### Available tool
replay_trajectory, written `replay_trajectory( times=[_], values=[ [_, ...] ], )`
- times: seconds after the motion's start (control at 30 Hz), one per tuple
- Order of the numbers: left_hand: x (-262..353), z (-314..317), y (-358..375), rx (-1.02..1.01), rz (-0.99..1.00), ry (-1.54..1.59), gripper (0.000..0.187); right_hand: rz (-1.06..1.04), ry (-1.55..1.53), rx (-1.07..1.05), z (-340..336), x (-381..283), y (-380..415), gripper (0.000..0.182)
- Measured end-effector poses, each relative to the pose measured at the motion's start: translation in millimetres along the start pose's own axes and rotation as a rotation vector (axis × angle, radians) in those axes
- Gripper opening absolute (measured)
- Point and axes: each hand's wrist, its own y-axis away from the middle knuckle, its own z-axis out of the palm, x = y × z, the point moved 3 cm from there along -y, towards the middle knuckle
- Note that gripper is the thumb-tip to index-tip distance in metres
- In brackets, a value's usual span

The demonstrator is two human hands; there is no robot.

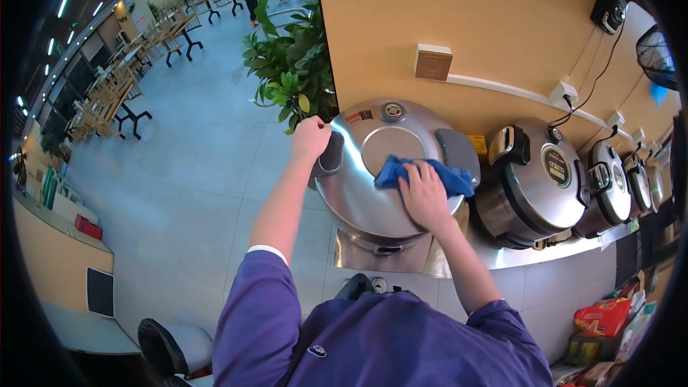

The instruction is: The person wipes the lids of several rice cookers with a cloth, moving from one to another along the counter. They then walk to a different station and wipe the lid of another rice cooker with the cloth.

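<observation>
Arms stretched forward to the big steel cooker (362, 197) on the bench (345, 252). Right grip (424, 193): palm down, fingers a little spread over the blue cloth (457, 179). Cloth lies crumpled on top of the cooker, right of its centre. Left grip (310, 136): fingers curled at the cooker's left edge, by the dark handle (330, 156); can't tell if it's pinching anything. Second cooker (534, 183) just right of the big one; leafy plant (297, 57) beyond its left side.
</observation>
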Motion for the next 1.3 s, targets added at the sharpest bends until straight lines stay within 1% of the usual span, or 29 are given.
replay_trajectory(
  times=[0.1, 0.13, 0.2, 0.37, 0.5, 0.6, 0.77, 0.83, 0.87, 1.0, 1.07, 1.1, 1.17, 1.2, 1.3],
  values=[
    [2.3, -2.5, 2.7, -0.012, -0.013, 0.026, 0.024, 0.036, 0.096, 0.022, 17.2, 29.1, -26.4, 0.032],
    [1.9, -1.7, 2.1, -0.011, -0.019, 0.020, 0.023, 0.031, 0.099, 0.018, 21.1, 37.7, -35.0, 0.032],
    [1.3, 0.0, 0.3, -0.010, -0.023, 0.018, 0.023, 0.008, 0.210, 0.036, 27.2, 53.4, -52.6, 0.034],
    [-3.3, 6.0, -3.3, 0.027, 0.000, -0.001, 0.023, 0.072, 0.226, 0.004, 45.6, 94.0, -90.5, 0.035],
    [2.3, -0.1, 0.2, 0.021, -0.001, -0.015, 0.023, 0.132, 0.184, -0.043, 66.2, 133.3, -122.8, 0.039],
    [7.7, -3.1, 2.0, -0.019, -0.020, -0.022, 0.025, 0.167, 0.020, -0.128, 77.9, 150.7, -150.2, 0.042],
    [10.0, -2.6, 1.9, -0.042, -0.069, -0.048, 0.026, 0.127, -0.141, -0.217, 106.1, 173.1, -189.3, 0.039],
    [10.1, -3.0, 2.8, -0.026, -0.058, -0.058, 0.026, 0.149, -0.248, -0.230, 115.3, 174.4, -199.3, 0.039],
    [10.4, -3.1, 2.9, -0.032, -0.062, -0.046, 0.026, 0.185, -0.236, -0.267, 119.3, 176.5, -203.7, 0.040],
    [8.2, -1.8, 1.9, -0.040, -0.064, -0.026, 0.025, 0.210, -0.200, -0.285, 110.0, 161.2, -207.3, 0.043],
    [9.0, -2.4, 2.0, -0.037, -0.060, -0.024, 0.025, 0.254, -0.015, -0.306, 112.6, 160.8, -206.6, 0.054],
    [9.7, -3.2, 2.9, -0.031, -0.071, -0.020, 0.025, 0.248, -0.013, -0.300, 110.0, 156.7, -206.2, 0.054],
    [10.4, -5.7, 3.3, -0.017, -0.079, -0.013, 0.024, 0.374, 0.134, -0.361, 108.5, 151.1, -201.4, 0.062],
    [9.6, -5.1, 3.7, -0.011, -0.077, 0.000, 0.024, 0.371, 0.136, -0.357, 105.0, 145.0, -199.2, 0.062],
    [6.5, -1.5, 2.3, 0.016, -0.064, 0.031, 0.023, 0.514, 0.194, -0.448, 92.3, 133.7, -188.1, 0.062]
  ],
)
